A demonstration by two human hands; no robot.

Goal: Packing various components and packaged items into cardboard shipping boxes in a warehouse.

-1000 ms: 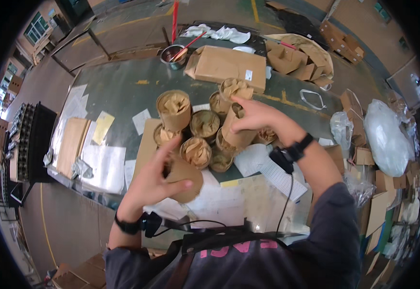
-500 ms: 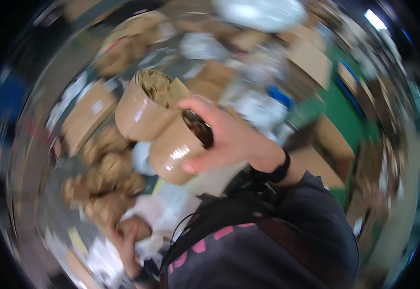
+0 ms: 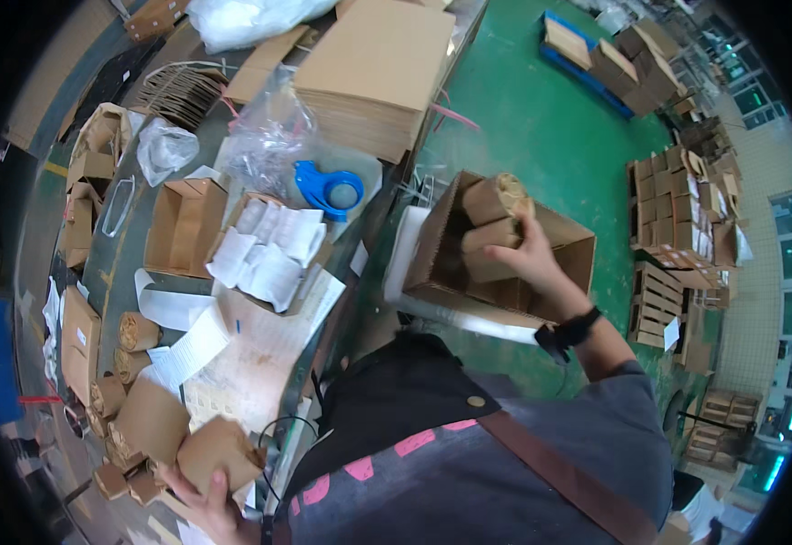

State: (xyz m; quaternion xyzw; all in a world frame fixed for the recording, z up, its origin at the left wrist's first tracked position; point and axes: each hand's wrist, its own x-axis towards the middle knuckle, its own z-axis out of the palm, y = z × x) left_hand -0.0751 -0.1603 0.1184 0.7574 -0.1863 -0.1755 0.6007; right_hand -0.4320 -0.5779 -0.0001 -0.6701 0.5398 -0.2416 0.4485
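Observation:
My right hand (image 3: 535, 259) is closed on a pair of brown paper-wrapped rolls, one (image 3: 494, 200) beyond the other (image 3: 490, 250). They are in the mouth of an open cardboard box (image 3: 437, 241) to my right. At the lower left my left hand (image 3: 207, 501) is curled around another brown paper-wrapped roll (image 3: 219, 454), its thumb on the near side. A second, larger-looking wrapped roll (image 3: 151, 422) lies against it; whether the hand also grips that one I cannot tell. More wrapped rolls (image 3: 108, 397) sit on the table just beyond.
On the table are a small carton of white-wrapped pieces (image 3: 269, 250), an empty carton (image 3: 183, 227), a blue tape dispenser (image 3: 328, 189), paper sheets (image 3: 196, 345) and stacked cardboard (image 3: 369, 73). Loaded pallets (image 3: 678, 200) stand on the green floor at right.
The view has swung toward the right. My right hand has carried its two rolls from over the table to the box. My left hand is now around a wrapped roll.

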